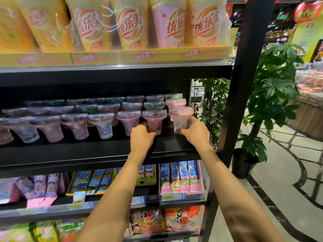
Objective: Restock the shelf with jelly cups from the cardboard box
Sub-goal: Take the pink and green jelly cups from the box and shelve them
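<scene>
Two jelly cups at the near right end of the shelf [87, 152]: pink cup [154, 120] gripped round its narrow base by the left hand [142, 136], clear cup [180, 117] likewise by the right hand [195, 132]. Look top-heavy; may tip on hasty release, knock the neighbouring cups [128, 119], or drop off the right end.

A pink jelly cup [153, 121] and a clear jelly cup [180, 119] are held upright, right of centre, at the black shelf [87, 154] end. Further cups [103, 124] are ranged leftward.
</scene>
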